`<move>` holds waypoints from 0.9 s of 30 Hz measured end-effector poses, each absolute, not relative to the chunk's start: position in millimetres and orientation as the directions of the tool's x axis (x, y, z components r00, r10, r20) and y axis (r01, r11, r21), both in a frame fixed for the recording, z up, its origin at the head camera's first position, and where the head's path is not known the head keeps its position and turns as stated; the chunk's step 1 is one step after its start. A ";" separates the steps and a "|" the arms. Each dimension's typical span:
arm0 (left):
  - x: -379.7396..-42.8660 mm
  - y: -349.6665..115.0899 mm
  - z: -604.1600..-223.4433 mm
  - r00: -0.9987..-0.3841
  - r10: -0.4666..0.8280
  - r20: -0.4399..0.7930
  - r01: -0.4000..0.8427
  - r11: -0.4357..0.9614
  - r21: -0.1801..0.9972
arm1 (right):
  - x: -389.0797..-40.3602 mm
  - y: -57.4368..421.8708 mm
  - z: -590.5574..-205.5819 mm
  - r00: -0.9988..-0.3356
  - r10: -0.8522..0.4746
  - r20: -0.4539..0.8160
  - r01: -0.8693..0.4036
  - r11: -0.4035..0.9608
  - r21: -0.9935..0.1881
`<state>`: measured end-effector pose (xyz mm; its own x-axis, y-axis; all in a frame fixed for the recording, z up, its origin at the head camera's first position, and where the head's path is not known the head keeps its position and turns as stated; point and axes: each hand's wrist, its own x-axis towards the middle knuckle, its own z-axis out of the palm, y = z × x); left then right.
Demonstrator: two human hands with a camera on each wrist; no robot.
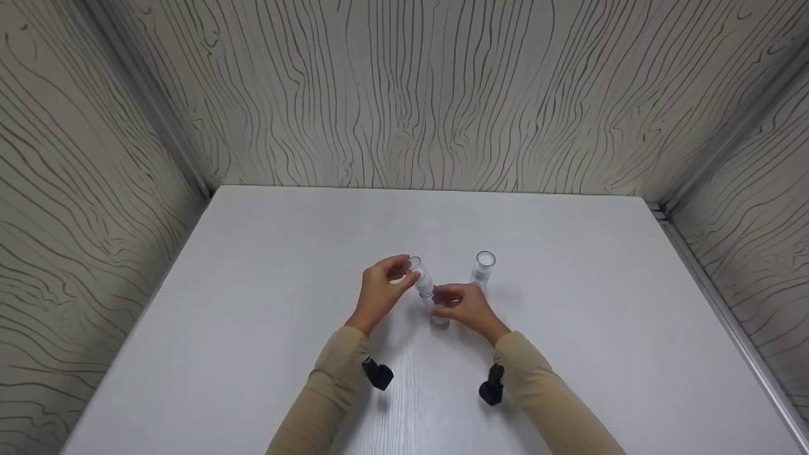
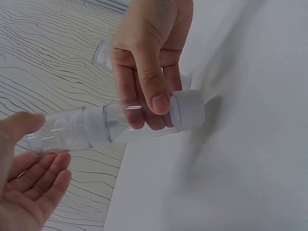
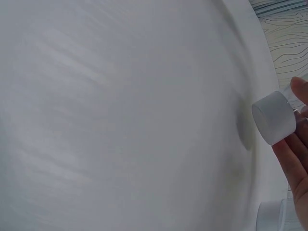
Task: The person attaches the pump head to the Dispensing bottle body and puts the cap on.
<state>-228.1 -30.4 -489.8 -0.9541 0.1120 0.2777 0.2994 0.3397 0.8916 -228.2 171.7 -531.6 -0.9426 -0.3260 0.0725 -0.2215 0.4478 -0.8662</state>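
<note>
In the head view a clear plastic pump bottle (image 1: 424, 285) with a white collar is held tilted over the white table, between both hands. My left hand (image 1: 382, 285) pinches its clear cap (image 2: 62, 131) at the upper end, thumb on one side and fingers on the other. Lower down, my right hand (image 1: 469, 308) grips the clear body just above the white base (image 2: 191, 109). That base (image 3: 274, 118) also shows in the right wrist view, beside the right fingers. Cap and collar meet in a line in the left wrist view.
A second, similar clear bottle (image 1: 484, 265) stands upright just behind my right hand, its lower part hidden by that hand. The white table (image 1: 284, 253) runs back to a wood-grain patterned wall (image 1: 404, 95), with side panels at left and right.
</note>
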 end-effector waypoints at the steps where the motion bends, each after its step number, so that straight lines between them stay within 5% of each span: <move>1: -228.1 -30.1 -490.4 -0.954 0.115 0.278 0.301 0.344 0.890 | -228.2 171.6 -531.3 -0.942 -0.328 0.076 -0.225 0.448 -0.865; 27: -224.9 -24.7 -493.5 -0.955 0.156 0.252 0.293 0.363 0.884 | -229.2 170.1 -531.2 -0.939 -0.335 0.077 -0.226 0.434 -0.872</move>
<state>-224.9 -24.7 -493.5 -0.9550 0.1561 0.2522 0.2929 0.3632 0.8845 -229.2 170.1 -531.2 -0.9391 -0.3348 0.0772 -0.2264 0.4341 -0.8720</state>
